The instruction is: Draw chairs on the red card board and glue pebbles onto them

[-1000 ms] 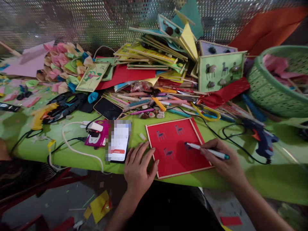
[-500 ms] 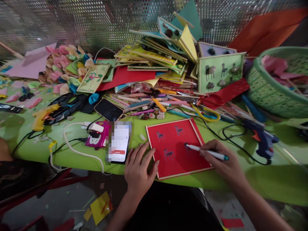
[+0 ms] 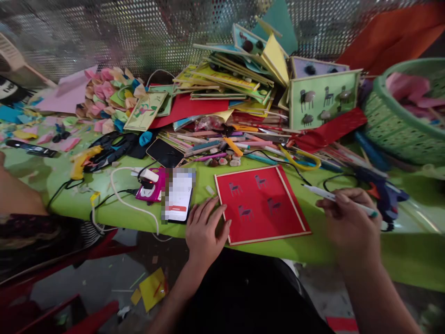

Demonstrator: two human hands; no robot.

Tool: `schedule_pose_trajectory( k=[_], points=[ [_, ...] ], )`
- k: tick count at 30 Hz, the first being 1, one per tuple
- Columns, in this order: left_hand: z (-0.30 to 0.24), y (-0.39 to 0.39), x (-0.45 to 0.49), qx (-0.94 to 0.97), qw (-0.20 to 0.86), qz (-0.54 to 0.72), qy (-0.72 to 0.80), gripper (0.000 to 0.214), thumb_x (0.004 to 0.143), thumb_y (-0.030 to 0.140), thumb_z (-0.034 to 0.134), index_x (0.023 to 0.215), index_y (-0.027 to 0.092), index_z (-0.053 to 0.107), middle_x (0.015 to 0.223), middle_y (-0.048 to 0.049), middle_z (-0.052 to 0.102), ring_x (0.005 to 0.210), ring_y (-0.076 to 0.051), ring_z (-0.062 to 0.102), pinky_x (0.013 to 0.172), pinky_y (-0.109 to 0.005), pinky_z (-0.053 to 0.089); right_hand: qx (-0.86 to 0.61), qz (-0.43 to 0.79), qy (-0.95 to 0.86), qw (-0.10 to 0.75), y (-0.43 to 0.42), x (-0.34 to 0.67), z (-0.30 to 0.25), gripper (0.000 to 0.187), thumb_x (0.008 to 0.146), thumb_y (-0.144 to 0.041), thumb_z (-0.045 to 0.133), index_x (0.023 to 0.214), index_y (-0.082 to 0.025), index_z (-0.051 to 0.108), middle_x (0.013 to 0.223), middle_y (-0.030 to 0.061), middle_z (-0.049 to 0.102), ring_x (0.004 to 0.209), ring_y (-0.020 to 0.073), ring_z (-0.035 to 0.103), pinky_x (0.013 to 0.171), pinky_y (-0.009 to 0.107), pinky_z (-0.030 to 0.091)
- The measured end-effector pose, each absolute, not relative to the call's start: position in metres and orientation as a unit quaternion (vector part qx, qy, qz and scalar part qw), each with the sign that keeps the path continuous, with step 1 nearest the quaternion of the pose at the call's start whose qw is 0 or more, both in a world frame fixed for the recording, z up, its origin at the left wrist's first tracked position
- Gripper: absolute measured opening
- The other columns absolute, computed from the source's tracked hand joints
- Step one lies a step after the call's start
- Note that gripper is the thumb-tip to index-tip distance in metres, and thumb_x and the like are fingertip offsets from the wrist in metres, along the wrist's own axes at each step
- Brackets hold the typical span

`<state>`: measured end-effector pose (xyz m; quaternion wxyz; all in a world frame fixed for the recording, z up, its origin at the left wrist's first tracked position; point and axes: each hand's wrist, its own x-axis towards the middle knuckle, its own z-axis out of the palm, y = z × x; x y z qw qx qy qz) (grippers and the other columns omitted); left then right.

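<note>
A red card [image 3: 264, 220] edged with pale wooden sticks lies on the green table before me, bearing several small dark drawings that look like animals. My left hand [image 3: 206, 228] rests flat at the card's left edge, fingers spread. To the right of the card, my right hand [image 3: 354, 222] grips a white marker [image 3: 325, 192] with a green end; its dark tip points left, clear of the card. Left of my left hand lies a lit phone [image 3: 179, 197], its screen partly blurred out.
Behind the card lie loose pens [image 3: 208, 148], pebbles [image 3: 222, 162] and yellow-handled scissors [image 3: 306, 162]. Framed cards [image 3: 229, 83] are piled farther back. A green basket [image 3: 399, 111] and a blue glue gun [image 3: 384, 195] are at right. Another person's arm [image 3: 21, 192] is at left.
My right hand has lifted the marker off the card and moved right with it. My left hand stays at the card's edge. The view has shifted slightly.
</note>
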<state>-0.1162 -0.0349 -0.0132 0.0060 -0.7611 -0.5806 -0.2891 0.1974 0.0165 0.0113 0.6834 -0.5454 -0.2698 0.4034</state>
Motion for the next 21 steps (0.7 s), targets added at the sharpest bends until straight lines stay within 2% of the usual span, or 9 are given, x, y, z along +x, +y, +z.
schedule_pose_trajectory(
  k=[3,6,13,21],
  points=[
    [-0.013,-0.036,-0.116,-0.760,0.004,-0.289,-0.582,0.033,0.097,0.028,0.065,0.130,0.025,0.068,0.141,-0.0063,0.069,0.131,-0.028,0.064,0.113,-0.048,0.045,-0.533,0.420,-0.227,0.698,0.020,0.206,0.011,0.023,0.056,-0.026,0.082,0.071,-0.019,0.065,0.056,-0.0042,0.061,0.047,0.0104,0.055,0.052,0.024,0.049],
    [-0.013,-0.036,-0.116,-0.760,-0.004,-0.288,-0.582,0.036,0.100,0.028,0.062,0.136,0.025,0.065,0.143,-0.0062,0.069,0.133,-0.027,0.063,0.115,-0.048,0.045,-0.534,0.439,-0.193,0.696,0.022,0.210,0.012,0.022,0.053,-0.024,0.078,0.068,-0.020,0.062,0.056,-0.0058,0.059,0.050,0.0101,0.053,0.051,0.023,0.052],
    [-0.015,-0.040,-0.117,-0.759,-0.021,-0.268,-0.593,0.043,0.103,0.032,0.057,0.145,0.025,0.057,0.147,-0.0068,0.066,0.138,-0.025,0.059,0.117,-0.047,0.044,-0.535,0.467,-0.175,0.682,0.020,0.214,0.014,0.020,0.054,-0.023,0.070,0.065,-0.022,0.053,0.056,-0.0070,0.049,0.048,0.0094,0.042,0.051,0.026,0.046],
    [-0.004,-0.042,-0.114,-0.757,-0.034,-0.253,-0.601,0.042,0.101,0.032,0.059,0.142,0.025,0.060,0.145,-0.0078,0.067,0.137,-0.026,0.060,0.118,-0.051,0.046,-0.536,0.488,-0.180,0.665,0.015,0.216,0.024,0.033,0.062,-0.026,0.079,0.060,-0.022,0.046,0.066,-0.0044,0.031,0.056,0.0116,0.032,0.057,0.038,0.032]
  ],
)
